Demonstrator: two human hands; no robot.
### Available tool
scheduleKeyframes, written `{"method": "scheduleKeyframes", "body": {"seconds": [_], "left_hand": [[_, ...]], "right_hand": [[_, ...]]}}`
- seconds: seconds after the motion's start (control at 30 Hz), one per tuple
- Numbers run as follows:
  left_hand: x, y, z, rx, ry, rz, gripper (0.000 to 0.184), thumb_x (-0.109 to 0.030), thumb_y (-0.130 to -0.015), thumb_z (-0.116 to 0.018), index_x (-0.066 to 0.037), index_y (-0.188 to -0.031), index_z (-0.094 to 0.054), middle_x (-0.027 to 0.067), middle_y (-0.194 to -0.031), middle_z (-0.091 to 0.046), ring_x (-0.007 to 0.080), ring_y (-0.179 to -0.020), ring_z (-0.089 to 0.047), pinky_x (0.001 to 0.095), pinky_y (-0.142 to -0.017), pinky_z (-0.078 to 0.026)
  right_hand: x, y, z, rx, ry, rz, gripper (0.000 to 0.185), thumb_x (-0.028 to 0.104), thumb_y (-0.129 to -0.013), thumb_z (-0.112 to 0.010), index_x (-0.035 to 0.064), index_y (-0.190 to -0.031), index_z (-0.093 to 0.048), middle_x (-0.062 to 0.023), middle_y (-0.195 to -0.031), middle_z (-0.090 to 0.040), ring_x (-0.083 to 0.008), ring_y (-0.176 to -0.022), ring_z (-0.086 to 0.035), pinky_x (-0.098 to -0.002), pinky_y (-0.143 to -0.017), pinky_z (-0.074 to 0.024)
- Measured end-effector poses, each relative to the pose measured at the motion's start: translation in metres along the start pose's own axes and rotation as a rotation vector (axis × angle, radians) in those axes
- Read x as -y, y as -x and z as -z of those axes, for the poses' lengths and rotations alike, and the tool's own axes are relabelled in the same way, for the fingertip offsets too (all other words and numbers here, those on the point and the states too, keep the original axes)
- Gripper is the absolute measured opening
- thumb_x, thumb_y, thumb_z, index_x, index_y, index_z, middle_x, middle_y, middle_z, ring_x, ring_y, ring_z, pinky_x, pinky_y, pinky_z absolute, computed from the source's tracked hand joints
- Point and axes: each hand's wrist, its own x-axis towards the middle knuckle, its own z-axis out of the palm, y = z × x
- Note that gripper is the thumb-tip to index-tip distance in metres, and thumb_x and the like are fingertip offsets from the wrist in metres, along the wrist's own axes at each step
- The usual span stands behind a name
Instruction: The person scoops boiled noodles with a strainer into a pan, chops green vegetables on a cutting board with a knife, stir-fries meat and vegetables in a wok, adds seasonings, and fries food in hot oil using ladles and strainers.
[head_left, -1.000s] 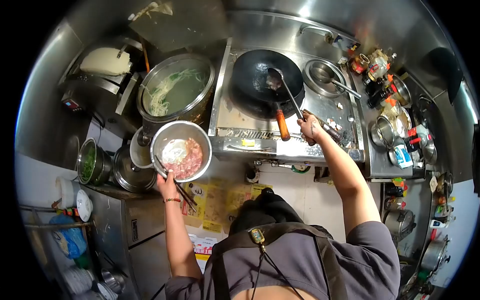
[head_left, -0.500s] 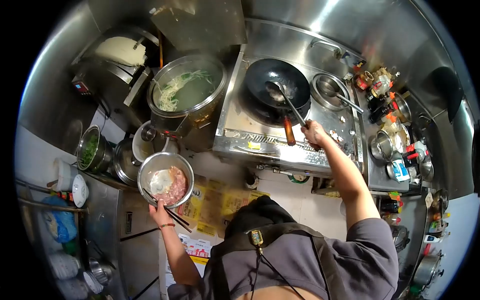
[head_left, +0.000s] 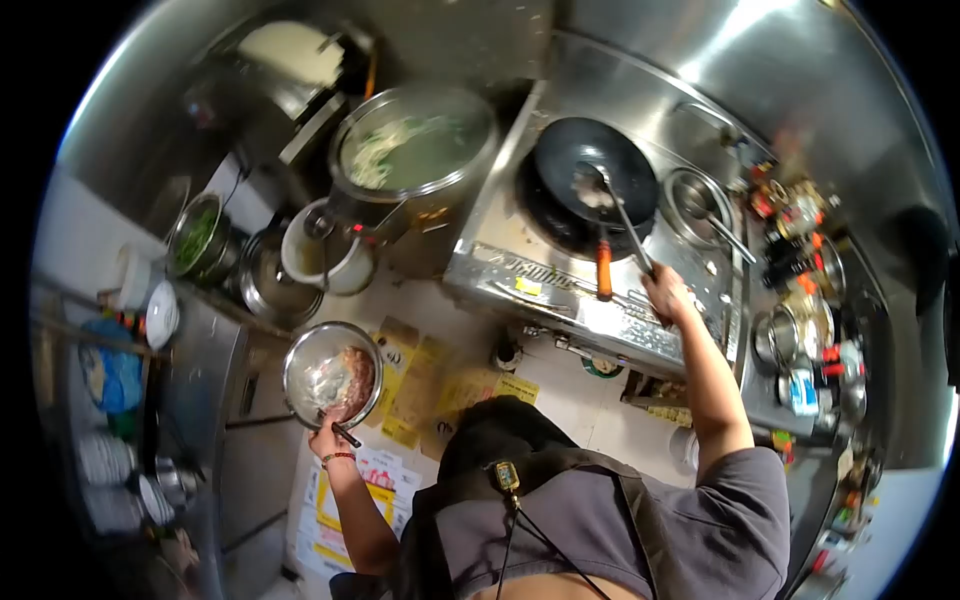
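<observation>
My left hand [head_left: 325, 440] grips the near rim of a metal bowl [head_left: 303, 372], with dark chopsticks [head_left: 343, 434] at the same hand. Pinkish raw meat [head_left: 356, 384] lies in the bowl's right side. The bowl is over the floor, left of the stove. My right hand [head_left: 668, 292] is closed on the handle of a metal ladle [head_left: 628, 219]. The ladle's head rests inside a black wok [head_left: 567, 150], beside a little pale food. The wok's wooden handle [head_left: 604, 268] points toward me, and no hand touches it.
A large pot [head_left: 481, 150] of noodles in liquid stands left of the stove [head_left: 485, 235]. A white bucket [head_left: 349, 271] and a pot of greens [head_left: 197, 236] are nearer. Right of the wok sits a metal pot [head_left: 686, 192] with a ladle; bottles [head_left: 790, 265] crowd the right counter.
The view has turned, shifting the stove rightward. My left hand has drawn the meat bowl down, away from the noodle pot and bucket. My right hand still holds the ladle in the wok.
</observation>
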Motion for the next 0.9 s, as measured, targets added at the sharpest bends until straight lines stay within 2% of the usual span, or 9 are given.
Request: {"method": "scheduleKeyframes", "body": {"seconds": [0.43,0.5,0.57,0.63,0.7,0.77,0.83,0.87,0.9], "left_hand": [[-0.007,0.045,0.112,-0.538,0.444,-0.009,0.028,0.011,-0.068,-0.06,0.007,-0.094,-0.051,0.0159,-0.077,-0.062,0.0261,-0.06,-0.061,0.0364,-0.05,-0.052],[-0.03,0.033,0.157,-0.58,0.572,-0.025,0.026,0.012,-0.069,-0.058,0.008,-0.093,-0.051,0.0172,-0.077,-0.062,0.0278,-0.06,-0.061,0.0374,-0.052,-0.052],[-0.054,0.013,0.207,-0.61,0.679,-0.03,0.024,0.012,-0.07,-0.057,0.008,-0.093,-0.05,0.0184,-0.078,-0.062,0.0295,-0.06,-0.062,0.0384,-0.053,-0.052],[-0.08,-0.009,0.255,-0.549,0.725,-0.113,0.022,-0.002,-0.079,-0.05,0.012,-0.096,-0.053,0.0227,-0.09,-0.062,0.0335,-0.074,-0.064,0.0401,-0.054,-0.058],[-0.107,-0.031,0.296,-0.555,0.713,-0.196,0.024,-0.002,-0.079,-0.051,0.012,-0.099,-0.052,0.0229,-0.094,-0.061,0.033,-0.08,-0.063,0.041,-0.058,-0.058],[-0.131,-0.054,0.344,-0.574,0.866,-0.301,0.021,0.005,-0.077,-0.052,0.01,-0.098,-0.053,0.0198,-0.086,-0.063,0.0317,-0.068,-0.064,0.0467,-0.053,-0.056],[-0.148,-0.076,0.398,-0.631,0.907,-0.328,0.02,0.004,-0.075,-0.055,0.009,-0.094,-0.053,0.0193,-0.085,-0.063,0.0297,-0.067,-0.064,0.047,-0.052,-0.056],[-0.162,-0.078,0.408,-0.723,0.89,-0.333,0.019,0.003,-0.074,-0.058,0.007,-0.091,-0.051,0.0184,-0.081,-0.063,0.0282,-0.066,-0.064,0.0421,-0.048,-0.054],[-0.178,-0.081,0.422,-0.816,0.873,-0.341,0.02,0.003,-0.072,-0.061,0.006,-0.088,-0.05,0.0175,-0.078,-0.063,0.0268,-0.064,-0.063,0.0371,-0.044,-0.053]], "right_hand": [[-0.058,-0.054,-0.055,0.083,0.259,0.051,0.05,0.044,-0.085,-0.052,-0.0027,-0.101,-0.056,-0.0255,-0.096,-0.059,-0.0392,-0.087,-0.055,-0.0409,-0.08,-0.0439],[0.037,-0.014,-0.036,-0.307,0.385,0.194,0.049,0.035,-0.085,-0.054,-0.0041,-0.113,-0.052,-0.0272,-0.094,-0.06,-0.035,-0.086,-0.061,-0.041,-0.071,-0.0518],[0.068,-0.029,-0.042,-0.643,0.693,0.875,0.032,0.017,-0.079,-0.053,0.0086,-0.109,-0.059,-0.0174,-0.093,-0.04,-0.0307,-0.086,-0.044,-0.05,-0.08,-0.0503],[0.126,-0.028,-0.071,-0.716,0.404,0.785,0.036,0.026,-0.082,-0.058,-0.0053,-0.098,-0.052,-0.022,-0.083,-0.057,-0.0379,-0.071,-0.057,-0.0453,-0.061,-0.0475],[0.174,-0.042,-0.136,-0.419,-0.289,0.701,0.033,0.012,-0.082,-0.055,-0.0059,-0.109,-0.05,-0.0239,-0.095,-0.058,-0.0313,-0.081,-0.06,-0.0367,-0.073,-0.0512],[0.203,-0.047,-0.19,-0.151,-0.265,0.596,0.049,0.029,-0.086,-0.053,0.0006,-0.124,-0.044,-0.0133,-0.122,-0.047,-0.0273,-0.112,-0.044,-0.0397,-0.1,-0.0309],[0.332,0.019,-0.227,0.399,-1.55,-0.355,0.042,0.008,-0.084,-0.052,0.003,-0.124,-0.042,-0.013,-0.123,-0.042,-0.0252,-0.109,-0.043,-0.0383,-0.097,-0.0335],[0.281,-0.048,-0.311,0.617,-0.896,0.392,0.051,0.034,-0.087,-0.046,0.0051,-0.128,-0.04,-0.0152,-0.132,-0.038,-0.0266,-0.119,-0.038,-0.0448,-0.094,-0.0376],[0.331,-0.017,-0.341,0.549,-0.735,0.363,0.053,0.035,-0.087,-0.046,0.0036,-0.129,-0.039,-0.0153,-0.135,-0.034,-0.0256,-0.123,-0.032,-0.0455,-0.096,-0.034]]}}
